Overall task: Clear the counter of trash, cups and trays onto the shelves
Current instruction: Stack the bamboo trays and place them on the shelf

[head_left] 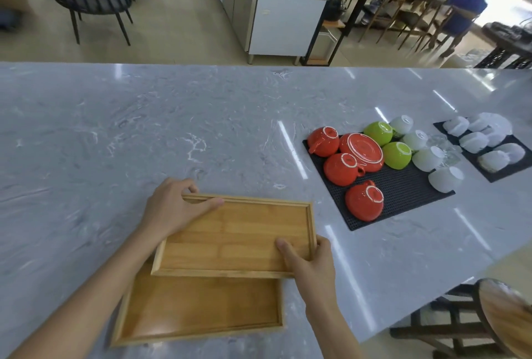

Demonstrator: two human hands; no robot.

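bench (144, 128): grey veined stone, polished, glossy with light streaks | upper tray (239, 237) and lower tray (201, 309): pale wood, smooth, satin grain | mat (403, 194): black, matt, gridded rubbery look | red cups (364, 200), green cups (397, 155): glazed ceramic, shiny

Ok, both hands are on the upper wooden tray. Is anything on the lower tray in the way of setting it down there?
Nothing visible. The left hand and right hand hold the upper tray over the far part of the lower tray, whose visible floor is bare. The part under the upper tray is hidden.
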